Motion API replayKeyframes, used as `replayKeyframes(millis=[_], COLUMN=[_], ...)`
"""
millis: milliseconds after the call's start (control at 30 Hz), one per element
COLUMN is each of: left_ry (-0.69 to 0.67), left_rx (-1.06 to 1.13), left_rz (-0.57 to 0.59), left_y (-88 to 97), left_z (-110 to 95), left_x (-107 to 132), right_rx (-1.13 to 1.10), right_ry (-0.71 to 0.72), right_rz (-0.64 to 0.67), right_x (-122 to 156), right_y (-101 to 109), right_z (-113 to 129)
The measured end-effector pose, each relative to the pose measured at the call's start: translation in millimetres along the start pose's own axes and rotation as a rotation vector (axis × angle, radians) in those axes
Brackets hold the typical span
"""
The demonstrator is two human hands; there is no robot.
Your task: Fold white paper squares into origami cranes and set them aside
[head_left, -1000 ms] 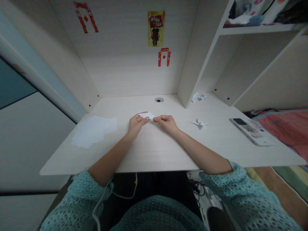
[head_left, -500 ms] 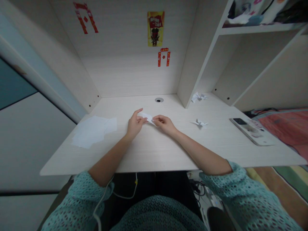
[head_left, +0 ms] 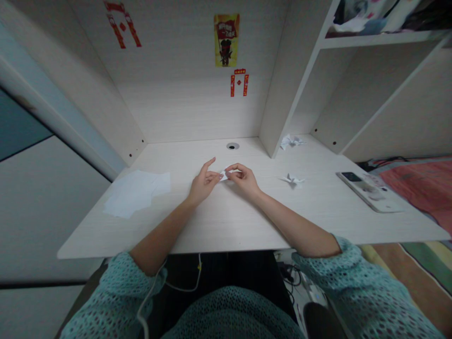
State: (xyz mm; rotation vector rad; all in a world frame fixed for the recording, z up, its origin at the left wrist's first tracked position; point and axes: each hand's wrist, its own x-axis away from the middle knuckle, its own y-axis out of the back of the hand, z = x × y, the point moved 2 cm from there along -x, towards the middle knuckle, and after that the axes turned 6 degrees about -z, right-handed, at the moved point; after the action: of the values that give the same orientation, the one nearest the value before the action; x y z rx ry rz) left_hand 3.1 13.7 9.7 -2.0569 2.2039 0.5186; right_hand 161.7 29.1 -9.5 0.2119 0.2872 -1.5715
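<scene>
A small folded piece of white paper (head_left: 223,176) is held between my two hands, just above the desk. My left hand (head_left: 204,182) pinches its left side with thumb and fingers, while the index finger points up and away. From the right, my right hand (head_left: 244,178) grips the paper with bent fingers that cover part of it. How the paper is folded is too small to make out. To the right lies a folded paper crane (head_left: 293,180), and a stack of white paper sheets (head_left: 137,192) is spread on the left.
More folded white paper figures (head_left: 291,141) lie by the upright divider (head_left: 282,113). A white phone-shaped device (head_left: 369,192) rests near the right edge of the desk (head_left: 226,230). A cable hole (head_left: 233,146) sits at the back. A white cable (head_left: 144,310) hangs by my left sleeve.
My hands have come closer together, the left one shifting right. The paper has turned, and less of it shows between my fingers.
</scene>
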Motion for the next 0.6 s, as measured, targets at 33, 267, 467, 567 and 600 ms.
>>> replayKeyframes(millis=[33,267,467,567,600], left_ry=[-0.008,-0.064,-0.037,-0.011,0.001], left_rx=[-0.001,-0.005,0.04,0.084,0.096], left_rz=[-0.002,-0.054,-0.094,-0.089,-0.096], left_y=[0.2,3.0,5.8,5.8,5.8], left_z=[-2.1,-5.8,3.4,4.3,4.1], left_x=[0.2,-3.3,-6.5,-6.7,-6.6], right_rx=[0.007,-0.057,-0.096,-0.114,-0.11], right_ry=[-0.002,0.012,-0.014,-0.025,-0.021], right_rz=[-0.005,0.01,0.089,0.129,0.125], right_x=[0.1,-0.6,2.8,4.1,3.9], right_y=[0.5,0.8,-1.4,-2.6,-2.5], right_z=[1.2,5.2,7.0,7.0,6.5])
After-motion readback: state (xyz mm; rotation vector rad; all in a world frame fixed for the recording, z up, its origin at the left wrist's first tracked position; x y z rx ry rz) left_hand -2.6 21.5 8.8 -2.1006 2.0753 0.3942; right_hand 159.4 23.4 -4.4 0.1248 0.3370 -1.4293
